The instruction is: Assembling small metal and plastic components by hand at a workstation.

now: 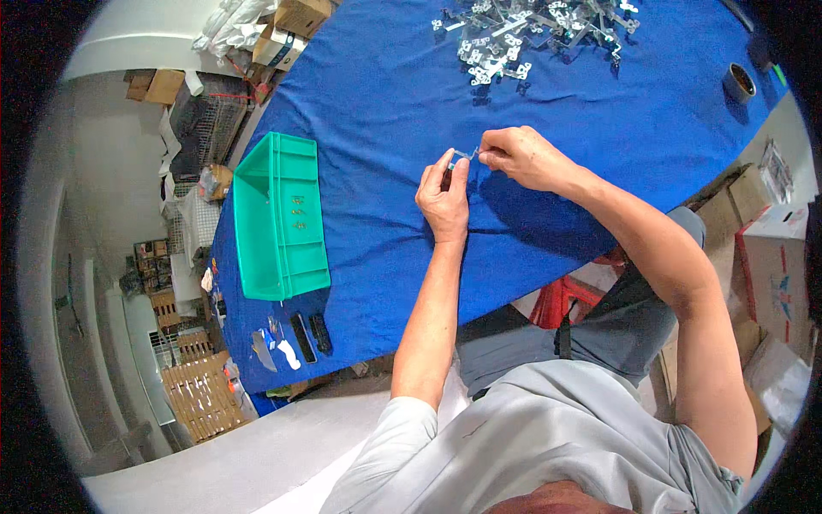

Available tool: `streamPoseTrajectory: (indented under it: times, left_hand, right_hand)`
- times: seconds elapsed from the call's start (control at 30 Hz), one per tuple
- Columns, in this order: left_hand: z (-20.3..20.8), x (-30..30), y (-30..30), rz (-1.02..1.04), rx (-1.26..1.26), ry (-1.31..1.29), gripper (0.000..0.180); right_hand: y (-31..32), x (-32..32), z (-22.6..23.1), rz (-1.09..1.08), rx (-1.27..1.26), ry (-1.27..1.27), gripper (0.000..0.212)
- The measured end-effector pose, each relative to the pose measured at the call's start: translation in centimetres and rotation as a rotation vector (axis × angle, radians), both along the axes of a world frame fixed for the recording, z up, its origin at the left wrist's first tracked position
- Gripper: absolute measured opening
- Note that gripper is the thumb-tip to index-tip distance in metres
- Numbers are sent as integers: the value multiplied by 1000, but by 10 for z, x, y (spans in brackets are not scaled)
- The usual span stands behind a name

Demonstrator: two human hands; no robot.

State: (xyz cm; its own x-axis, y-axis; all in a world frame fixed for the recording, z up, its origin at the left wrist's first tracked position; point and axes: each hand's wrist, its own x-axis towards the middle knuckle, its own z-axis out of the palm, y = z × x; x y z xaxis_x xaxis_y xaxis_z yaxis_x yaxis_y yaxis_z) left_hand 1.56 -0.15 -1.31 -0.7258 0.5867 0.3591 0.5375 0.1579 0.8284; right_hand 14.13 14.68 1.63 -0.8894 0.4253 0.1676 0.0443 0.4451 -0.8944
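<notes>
Over the blue cloth, my left hand (pixel 443 197) pinches a small shiny metal bracket (pixel 463 155) between thumb and fingers. My right hand (pixel 524 158) is closed at the bracket's other end, its fingertips pressed together there. Whether a second small part sits in the right fingertips is too small to make out. Beyond my hands, at the far side of the table, lies a loose heap of similar flat metal brackets (pixel 512 38), some bright silver and some darker.
A green plastic crate (pixel 257 218) stands left of my hands, with several small brass-coloured pieces by its right wall. Near the front left edge lie dark bar-shaped objects (pixel 302 337) and a white piece. A roll of tape (pixel 739 82) sits far right. Cartons (pixel 775 270) stand beside the table.
</notes>
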Motion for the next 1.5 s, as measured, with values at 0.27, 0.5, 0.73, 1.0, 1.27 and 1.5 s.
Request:
streamPoseTrajectory:
  times: [0.27,0.5,0.73,1.0,1.27,1.5]
  left_hand:
    - [-4,-1,2,10,11,-98,26]
    - [-3,1,3,3,15,-68,25]
    - [2,4,4,-10,23,40,25]
    - [9,6,3,-24,-9,191,26]
    - [9,10,5,-77,-7,195,28]
    - [2,5,1,-24,42,-85,22]
  right_hand:
    - [-4,-1,-7,36,-49,3,21]
    - [-2,1,-7,33,-103,-45,22]
    - [-2,-2,-12,0,-8,-10,20]
    - [-6,-1,3,4,-253,-79,26]
    - [-3,-2,-8,-94,107,63,25]
    - [4,-3,-8,-207,97,180,20]
